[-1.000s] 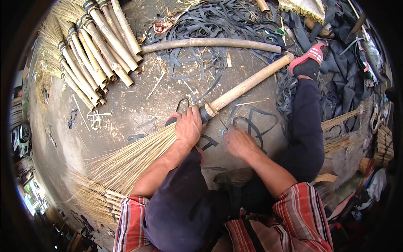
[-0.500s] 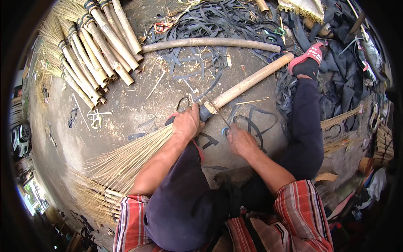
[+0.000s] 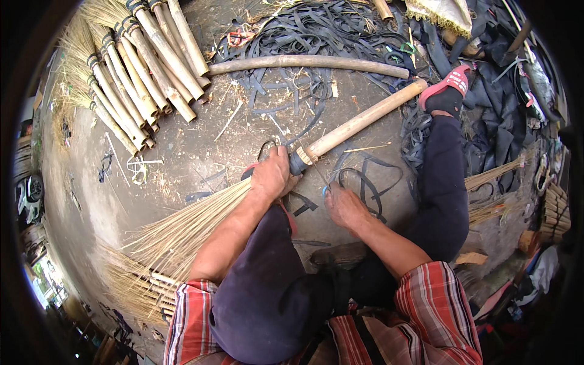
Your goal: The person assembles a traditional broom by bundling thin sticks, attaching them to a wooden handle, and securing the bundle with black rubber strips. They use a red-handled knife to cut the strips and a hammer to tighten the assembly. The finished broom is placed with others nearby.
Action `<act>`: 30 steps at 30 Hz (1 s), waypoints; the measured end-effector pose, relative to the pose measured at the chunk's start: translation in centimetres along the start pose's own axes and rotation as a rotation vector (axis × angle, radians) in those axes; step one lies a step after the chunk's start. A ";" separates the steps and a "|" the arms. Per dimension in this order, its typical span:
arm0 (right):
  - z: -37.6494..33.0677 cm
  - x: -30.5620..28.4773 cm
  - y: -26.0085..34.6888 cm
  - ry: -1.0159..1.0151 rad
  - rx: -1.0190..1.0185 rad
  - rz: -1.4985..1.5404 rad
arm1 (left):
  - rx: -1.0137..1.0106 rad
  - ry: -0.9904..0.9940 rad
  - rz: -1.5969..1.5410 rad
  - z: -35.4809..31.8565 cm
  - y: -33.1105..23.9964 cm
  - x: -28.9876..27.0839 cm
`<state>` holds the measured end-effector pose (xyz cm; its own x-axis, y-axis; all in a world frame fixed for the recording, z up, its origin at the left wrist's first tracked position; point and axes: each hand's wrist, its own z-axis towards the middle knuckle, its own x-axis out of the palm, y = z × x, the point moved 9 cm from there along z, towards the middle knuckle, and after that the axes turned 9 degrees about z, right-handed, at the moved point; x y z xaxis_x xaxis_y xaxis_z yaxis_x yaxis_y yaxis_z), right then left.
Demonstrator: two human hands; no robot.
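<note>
A straw broom with a thick bamboo handle [image 3: 365, 121] lies slantwise before me, its bristles [image 3: 188, 225] fanning out to the lower left under my left forearm. My left hand [image 3: 272, 173] is closed around the broom's neck, beside the black rubber binding [image 3: 297, 163]. Just past the binding, cut straw ends ring the base of the handle. In my closed right hand [image 3: 348, 207] is a thin-bladed knife [image 3: 320, 174] with blue at its grip. Its blade points up and left, against or just under the straw ends; I cannot tell whether it touches.
Several bound brooms [image 3: 137, 67] lie at the upper left. A long bamboo pole [image 3: 310, 61] crosses the floor in front of a heap of black rubber strips [image 3: 304, 30]. My right foot in a red sandal [image 3: 449, 85] is by the handle's far end. More rubber sheets [image 3: 499, 109] lie right.
My right hand has drawn slightly left and down, and the knife has slid off the top of the straw ends to their lower side. My left hand keeps its grip.
</note>
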<state>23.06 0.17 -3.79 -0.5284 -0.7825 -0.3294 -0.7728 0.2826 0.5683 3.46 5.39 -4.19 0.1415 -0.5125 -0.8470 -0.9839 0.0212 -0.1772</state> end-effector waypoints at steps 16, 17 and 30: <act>0.6 0.3 -1.3 -0.066 0.037 -0.012 | -0.014 -0.032 0.070 0.4 0.6 1.4; 0.6 -0.2 -1.5 -0.133 0.060 -0.039 | -0.013 -0.035 0.057 0.4 0.6 1.4; -0.3 -3.0 -1.7 -0.495 0.070 0.154 | -0.013 0.119 0.113 0.4 0.6 0.2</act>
<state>26.07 1.87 -3.52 -0.7279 -0.3777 -0.5723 -0.6855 0.4233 0.5924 2.93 5.67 -4.69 0.0168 -0.6056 -0.7956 -0.9942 0.0741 -0.0774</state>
